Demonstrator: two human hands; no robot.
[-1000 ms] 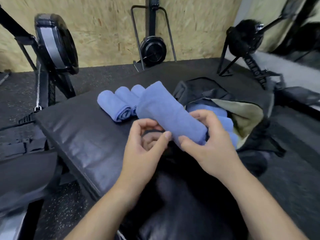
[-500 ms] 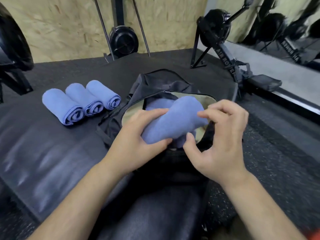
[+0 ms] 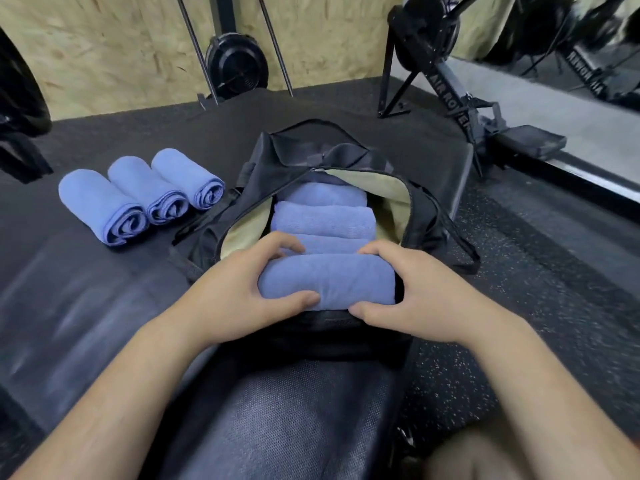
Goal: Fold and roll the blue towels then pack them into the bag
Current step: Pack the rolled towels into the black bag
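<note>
A rolled blue towel (image 3: 332, 280) lies crosswise at the near end of the open black bag (image 3: 294, 157), whose lining is pale yellow. My left hand (image 3: 239, 296) grips the roll's left end and my right hand (image 3: 412, 296) grips its right end, fingers over the top and thumbs in front. Three more rolled blue towels (image 3: 323, 220) lie side by side inside the bag behind it. Another three rolled towels (image 3: 138, 192) sit in a row on the black padded bench (image 3: 69, 289) to the left of the bag.
A rowing machine (image 3: 460, 95) stands on the rubber floor at the right, past the bench's edge. A black fan wheel on a metal stand (image 3: 237, 69) leans by the chipboard wall behind. Dark equipment (image 3: 17, 109) sits at the far left.
The roll I held up over the bench has come down into the near end of the bag. Both hands now hold its ends. My view has swung right toward the bag.
</note>
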